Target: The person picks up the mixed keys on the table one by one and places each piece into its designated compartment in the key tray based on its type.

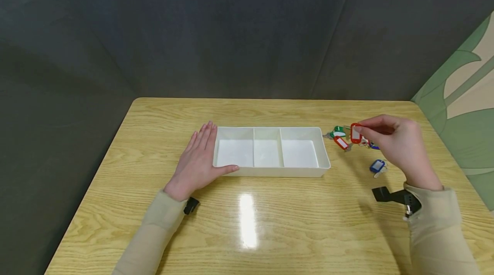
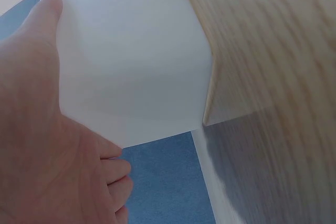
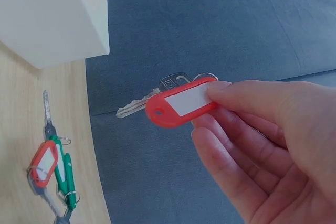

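Box (image 1: 278, 172) sits on the desk (image 1: 316, 223), in from its far edge. Left hand (image 1: 198, 159), fingers straight, touches the box's left side. Right grip (image 1: 401, 144) pinches a red tag (image 3: 186, 99) mid-air, a gap past its right side.

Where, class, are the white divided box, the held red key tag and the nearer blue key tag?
White divided box (image 1: 270, 172), head view: its front wall.
Held red key tag (image 3: 184, 101), right wrist view: its white label.
Nearer blue key tag (image 1: 377, 165), head view: its pale label.
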`<state>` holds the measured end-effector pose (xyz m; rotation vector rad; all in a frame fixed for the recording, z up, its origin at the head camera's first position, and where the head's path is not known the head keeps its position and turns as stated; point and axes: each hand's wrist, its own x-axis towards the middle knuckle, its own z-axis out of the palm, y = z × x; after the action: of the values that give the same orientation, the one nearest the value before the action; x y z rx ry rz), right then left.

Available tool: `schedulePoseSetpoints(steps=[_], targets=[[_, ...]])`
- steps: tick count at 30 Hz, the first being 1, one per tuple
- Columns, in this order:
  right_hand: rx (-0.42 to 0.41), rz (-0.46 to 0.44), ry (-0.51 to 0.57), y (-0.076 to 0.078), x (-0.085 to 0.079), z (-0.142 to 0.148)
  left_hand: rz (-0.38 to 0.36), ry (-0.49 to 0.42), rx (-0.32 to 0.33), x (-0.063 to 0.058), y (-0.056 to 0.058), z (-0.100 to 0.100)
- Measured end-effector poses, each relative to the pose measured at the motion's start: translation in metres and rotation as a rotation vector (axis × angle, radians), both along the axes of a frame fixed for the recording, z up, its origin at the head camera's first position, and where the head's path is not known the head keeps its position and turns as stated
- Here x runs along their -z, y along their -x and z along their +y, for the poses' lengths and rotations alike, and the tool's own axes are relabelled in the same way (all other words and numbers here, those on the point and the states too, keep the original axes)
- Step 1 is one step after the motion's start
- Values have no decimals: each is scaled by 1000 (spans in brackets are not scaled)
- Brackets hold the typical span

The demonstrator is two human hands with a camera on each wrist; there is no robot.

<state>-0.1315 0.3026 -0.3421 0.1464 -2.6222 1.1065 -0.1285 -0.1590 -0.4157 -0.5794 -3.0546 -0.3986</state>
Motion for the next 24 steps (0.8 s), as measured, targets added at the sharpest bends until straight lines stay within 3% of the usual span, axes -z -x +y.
schedulePoseSetpoints(steps=[24], targets=[[-17, 56, 2, 5, -17, -19, 0, 3, -5, 1, 0, 1]])
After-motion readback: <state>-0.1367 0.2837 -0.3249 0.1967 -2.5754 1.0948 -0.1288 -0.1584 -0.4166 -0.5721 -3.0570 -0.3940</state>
